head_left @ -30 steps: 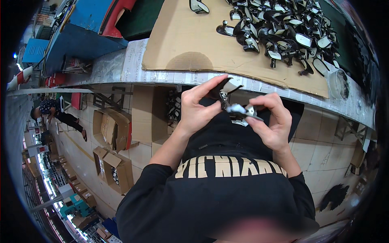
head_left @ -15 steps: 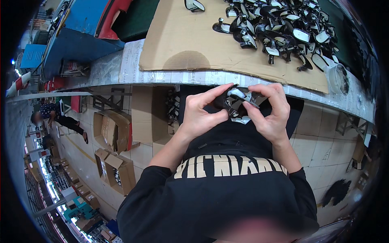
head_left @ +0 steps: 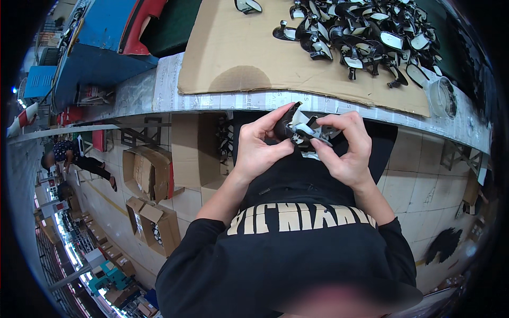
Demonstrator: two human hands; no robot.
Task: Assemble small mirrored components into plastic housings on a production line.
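Just off the near edge of the table, over my lap, a glossy black shoe part (head_left: 283, 127) with a whitish inside is held up between both hands. My left hand (head_left: 258, 146) is closed on its left side, forefinger along the top and thumb below. Closed in a pinch, my right hand (head_left: 347, 146) grips the right side, where a greyish flap or piece (head_left: 322, 135) shows. Whether that piece is joined to the black part cannot be made out. Fingers hide some of the underside.
A heap of black heeled shoe parts (head_left: 366, 45) with white faces lies on a cardboard sheet (head_left: 222, 53). A clear round roll or tub (head_left: 442, 98) stands right of it, a blue metal housing (head_left: 103, 58) at left. Open cartons (head_left: 148, 172) sit on the floor; a person (head_left: 79, 159) is farther left.
The shoe part has turned so more of its black outer side and pale inside show. My left forefinger has shifted slightly up and left, and my right fingers have moved a little left.
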